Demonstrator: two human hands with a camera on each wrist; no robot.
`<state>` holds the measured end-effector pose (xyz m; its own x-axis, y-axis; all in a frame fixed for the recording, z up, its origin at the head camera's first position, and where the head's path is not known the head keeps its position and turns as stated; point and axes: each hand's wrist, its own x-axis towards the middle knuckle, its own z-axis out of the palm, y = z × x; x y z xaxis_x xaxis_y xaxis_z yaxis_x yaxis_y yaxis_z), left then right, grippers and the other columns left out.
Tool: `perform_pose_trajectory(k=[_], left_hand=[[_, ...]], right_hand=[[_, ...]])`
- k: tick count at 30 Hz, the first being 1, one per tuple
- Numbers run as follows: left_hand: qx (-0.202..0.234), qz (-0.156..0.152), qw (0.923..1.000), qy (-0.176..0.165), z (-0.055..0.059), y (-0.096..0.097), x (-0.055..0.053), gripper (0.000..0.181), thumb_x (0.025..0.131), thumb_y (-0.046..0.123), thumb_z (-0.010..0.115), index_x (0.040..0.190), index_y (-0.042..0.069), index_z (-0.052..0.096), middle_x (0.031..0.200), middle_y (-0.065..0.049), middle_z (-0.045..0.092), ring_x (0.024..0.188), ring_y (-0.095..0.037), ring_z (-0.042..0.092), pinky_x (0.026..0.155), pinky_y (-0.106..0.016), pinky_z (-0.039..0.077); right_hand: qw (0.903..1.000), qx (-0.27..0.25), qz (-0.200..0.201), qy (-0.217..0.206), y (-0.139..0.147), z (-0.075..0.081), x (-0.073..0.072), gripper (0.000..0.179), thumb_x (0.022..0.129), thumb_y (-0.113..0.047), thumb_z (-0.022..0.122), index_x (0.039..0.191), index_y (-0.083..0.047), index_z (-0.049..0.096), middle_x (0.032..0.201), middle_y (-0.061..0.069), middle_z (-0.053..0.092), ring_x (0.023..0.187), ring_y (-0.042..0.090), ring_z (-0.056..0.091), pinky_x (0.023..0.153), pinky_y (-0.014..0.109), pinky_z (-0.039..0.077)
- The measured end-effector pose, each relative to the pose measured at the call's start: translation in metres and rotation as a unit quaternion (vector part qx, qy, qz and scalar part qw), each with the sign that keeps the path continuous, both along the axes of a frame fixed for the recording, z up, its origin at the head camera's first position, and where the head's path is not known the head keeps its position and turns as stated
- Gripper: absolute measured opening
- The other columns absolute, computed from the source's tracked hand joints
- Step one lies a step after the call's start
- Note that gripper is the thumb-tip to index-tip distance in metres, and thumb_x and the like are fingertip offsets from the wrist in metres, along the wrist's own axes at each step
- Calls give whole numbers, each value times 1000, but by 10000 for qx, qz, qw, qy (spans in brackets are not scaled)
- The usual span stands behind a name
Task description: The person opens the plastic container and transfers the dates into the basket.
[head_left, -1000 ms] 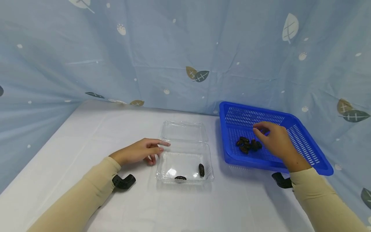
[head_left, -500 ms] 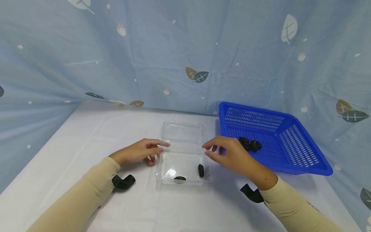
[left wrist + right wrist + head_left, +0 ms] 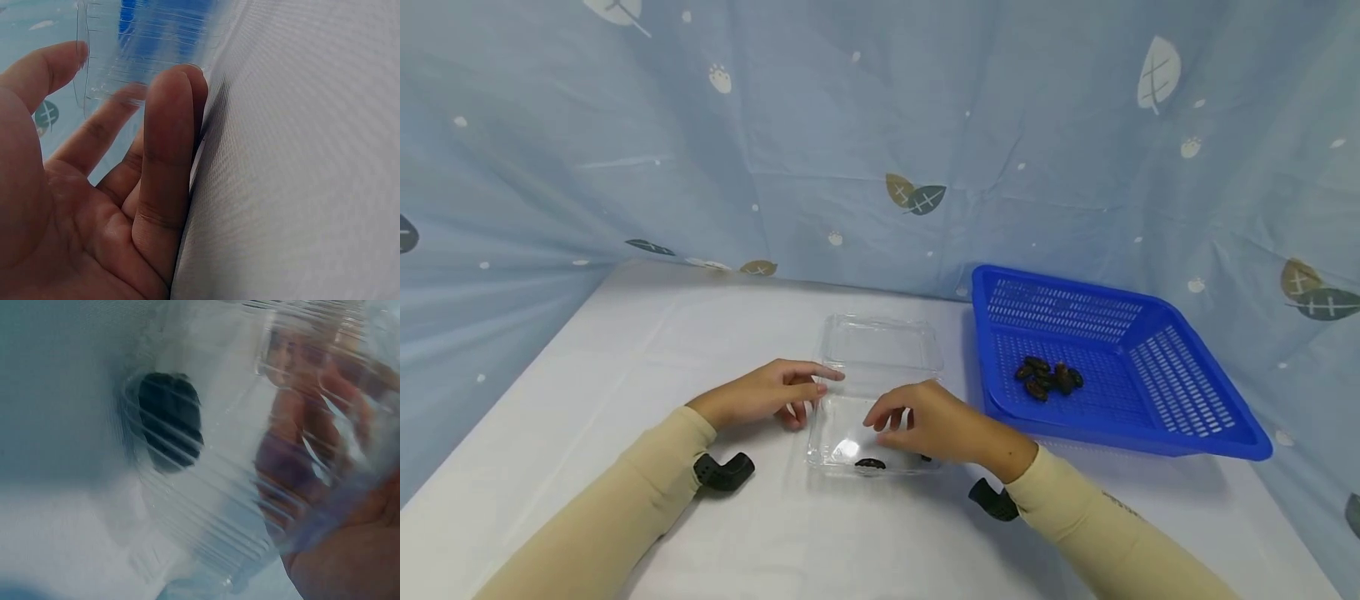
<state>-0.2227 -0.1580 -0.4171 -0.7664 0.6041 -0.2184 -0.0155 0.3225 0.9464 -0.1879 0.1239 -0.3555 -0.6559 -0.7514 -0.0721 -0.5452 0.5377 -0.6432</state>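
Observation:
A clear plastic clamshell box (image 3: 842,421) stands with its lid laid back on the white table. One dark, wrinkled date (image 3: 869,463) lies at its front wall; a second date (image 3: 170,422), mostly behind my right hand in the head view, shows through the ribbed side wall in the right wrist view. My left hand (image 3: 775,392) rests at the box's left side, thumb and forefinger spread over the rim. Over the box tray hovers my right hand (image 3: 928,421), fingers bent downward; I cannot tell whether something is between its fingertips.
A blue perforated basket (image 3: 1157,310) stands right of the box, with several dates (image 3: 1047,378) heaped on its floor. A blue leaf-patterned curtain (image 3: 775,125) hangs behind and beside the white table (image 3: 760,533).
My right hand has moved left from over the blue basket to over the clear box, now partly covering one date. My left hand has stayed at the box's left side.

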Motion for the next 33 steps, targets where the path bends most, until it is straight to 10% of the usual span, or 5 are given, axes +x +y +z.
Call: perform_pose_trajectory(k=[11, 33], left_hand=[[-35, 31, 10000, 13, -2, 0, 0, 45, 101, 34, 60, 142, 16, 56, 92, -12, 62, 72, -18, 65, 67, -31, 60], [-27, 12, 10000, 67, -3, -1, 0, 45, 101, 36, 60, 142, 16, 56, 90, -11, 62, 72, -18, 65, 67, -32, 60]], right_hand=[[9956, 423, 285, -783, -8, -12, -1, 22, 87, -11, 78, 108, -13, 75, 94, -3, 74, 83, 1, 64, 75, 19, 54], [9942, 632, 583, -643, -11, -18, -3, 16, 86, -7, 78, 103, -9, 79, 87, -5, 74, 76, -5, 60, 71, 14, 54]])
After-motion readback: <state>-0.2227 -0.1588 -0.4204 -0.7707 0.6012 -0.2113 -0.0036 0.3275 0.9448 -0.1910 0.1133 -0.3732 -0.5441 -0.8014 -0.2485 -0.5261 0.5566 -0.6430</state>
